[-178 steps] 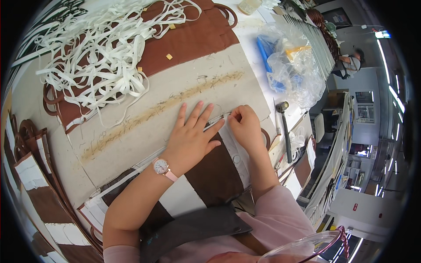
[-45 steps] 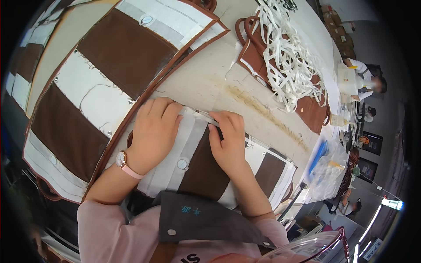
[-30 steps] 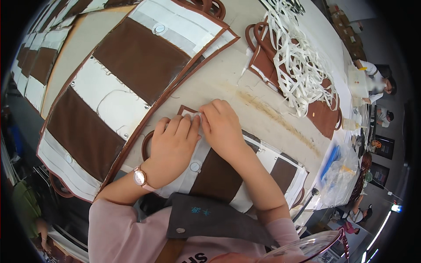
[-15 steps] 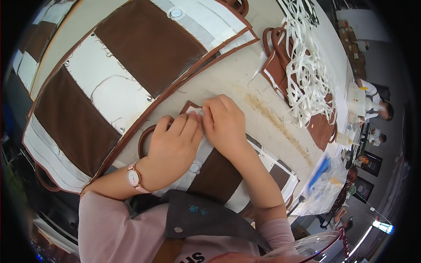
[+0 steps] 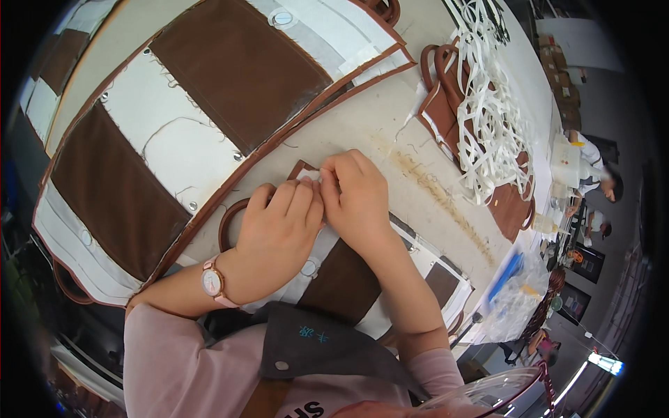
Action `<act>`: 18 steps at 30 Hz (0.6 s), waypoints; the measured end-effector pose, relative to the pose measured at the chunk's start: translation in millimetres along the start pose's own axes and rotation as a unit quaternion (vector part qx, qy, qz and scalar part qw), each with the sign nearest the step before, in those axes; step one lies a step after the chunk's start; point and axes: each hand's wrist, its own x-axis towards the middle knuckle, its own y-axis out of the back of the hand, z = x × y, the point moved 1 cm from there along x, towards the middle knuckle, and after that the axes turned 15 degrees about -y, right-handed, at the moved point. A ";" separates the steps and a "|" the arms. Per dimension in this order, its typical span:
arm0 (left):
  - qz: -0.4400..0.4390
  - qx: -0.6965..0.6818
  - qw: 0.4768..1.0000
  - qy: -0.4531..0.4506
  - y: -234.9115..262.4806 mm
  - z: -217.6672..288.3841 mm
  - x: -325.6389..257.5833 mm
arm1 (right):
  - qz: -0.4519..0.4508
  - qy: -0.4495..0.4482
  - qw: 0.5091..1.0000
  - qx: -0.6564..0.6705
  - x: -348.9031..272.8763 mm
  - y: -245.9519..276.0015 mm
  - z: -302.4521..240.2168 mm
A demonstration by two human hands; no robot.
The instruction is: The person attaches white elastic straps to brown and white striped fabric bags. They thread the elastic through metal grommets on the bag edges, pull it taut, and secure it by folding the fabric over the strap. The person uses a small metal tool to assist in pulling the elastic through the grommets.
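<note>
My left hand [image 5: 282, 219] and my right hand [image 5: 357, 198] meet at the top edge of a brown and white bag panel [image 5: 341, 275]. Fingers of both are closed in a pinch on this edge, beside a brown-bordered corner [image 5: 301, 168] with white backing. My fingers cover the exact spot they grip. A brown strap handle [image 5: 228, 226] curves out beside my left hand. Beyond my hands lies a larger bag panel [image 5: 237, 66], its brown and white blocks edged in brown, with metal studs and loose threads along the seams.
At the right, a heap of white ribbon strips [image 5: 488, 118] lies over brown leather-like pieces [image 5: 439, 104] with handles. Brownish glue-like stains [image 5: 446, 198] mark the table. A clear plastic bag [image 5: 516, 299] and white bottles [image 5: 568, 164] stand at its right side. Other people work farther off.
Both hands stay at the same edge of the panel, with only a slight shift of the right fingers. The panels look unmoved on the table.
</note>
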 end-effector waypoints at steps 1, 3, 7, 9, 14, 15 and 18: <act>-0.001 0.002 1.000 0.001 1.1 0.0 -0.3 | 0.017 0.000 1.000 -0.007 -2.0 0.1 1.3; -0.007 0.005 1.000 0.002 3.3 -0.1 -0.6 | 0.051 -0.003 0.998 -0.020 -7.9 1.7 7.6; -0.017 0.009 1.000 0.009 2.9 0.0 0.1 | 0.015 -0.051 0.997 0.050 -20.8 9.4 10.2; -0.019 0.012 1.000 0.011 4.1 -0.2 1.7 | 0.038 -0.043 0.997 0.055 -21.2 3.7 9.9; -0.026 0.007 1.000 0.011 5.6 -0.6 5.4 | 0.062 -0.013 0.996 0.061 -19.4 -2.8 8.6; -0.027 0.003 1.000 0.014 6.1 -0.7 6.3 | 0.071 -0.001 0.996 0.060 -20.2 -3.3 9.0; -0.033 -0.023 0.999 0.029 9.0 -3.1 7.2 | 0.084 0.052 0.995 0.018 -25.8 -3.9 11.3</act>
